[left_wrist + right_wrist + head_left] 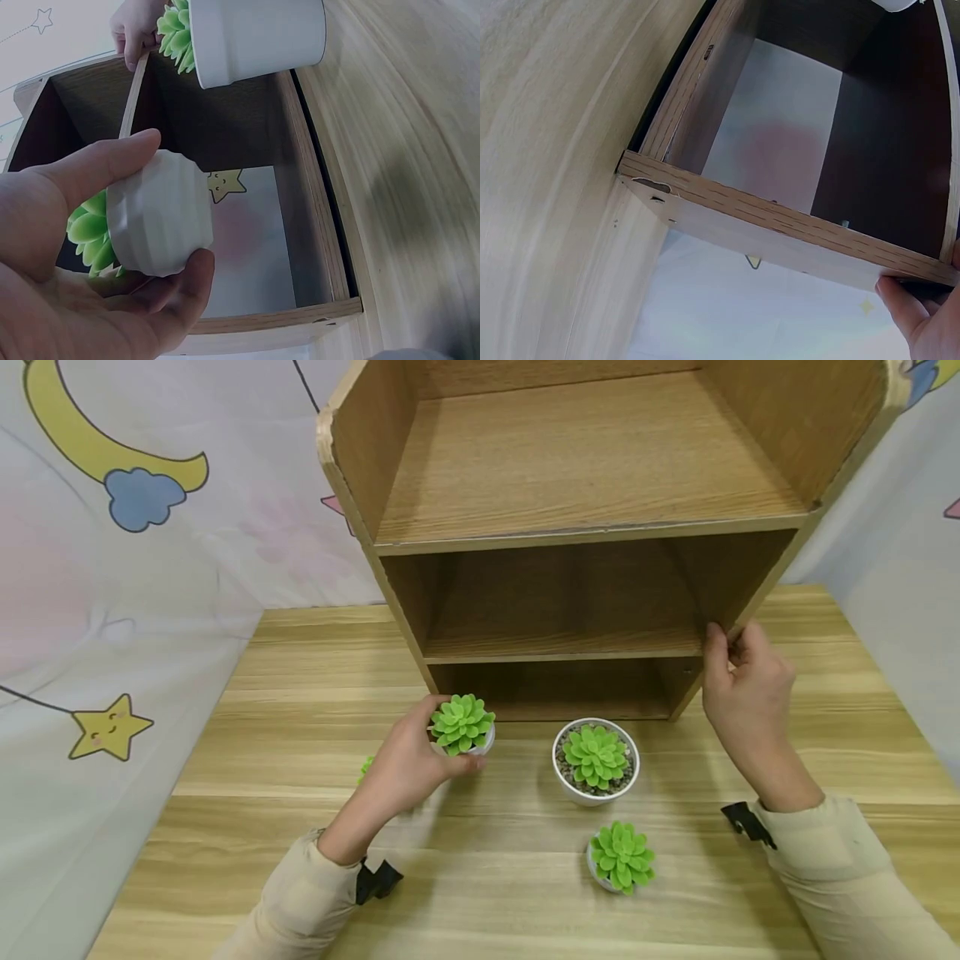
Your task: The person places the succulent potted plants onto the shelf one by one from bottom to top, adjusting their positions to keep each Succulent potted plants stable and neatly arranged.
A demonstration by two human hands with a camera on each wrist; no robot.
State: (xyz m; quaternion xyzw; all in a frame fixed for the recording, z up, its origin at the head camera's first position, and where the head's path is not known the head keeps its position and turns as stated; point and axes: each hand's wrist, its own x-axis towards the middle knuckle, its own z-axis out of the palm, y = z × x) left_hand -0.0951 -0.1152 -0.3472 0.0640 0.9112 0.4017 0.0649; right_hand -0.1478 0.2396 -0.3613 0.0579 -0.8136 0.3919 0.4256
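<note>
My left hand [408, 760] holds a small artificial succulent [461, 724], thumb and fingers curled round its fluted white pot [161, 214]. In the left wrist view that pot is tipped on its side before the open compartments of a wooden shelf unit [585, 452]. With thumb and bent fingers, my right hand [750, 702] grips the front edge of the unit's right side panel, at about the middle shelf's height. In front of the unit stands a larger succulent [596, 762] with pebbles in a round white pot.
Nearer to me, another small potted succulent [622, 860] sits on the wood-grain table [480, 910]. Green leaves [366, 767] of one more plant peek out behind my left hand. A printed cloth [150, 635] with moon and stars hangs along the sides and back.
</note>
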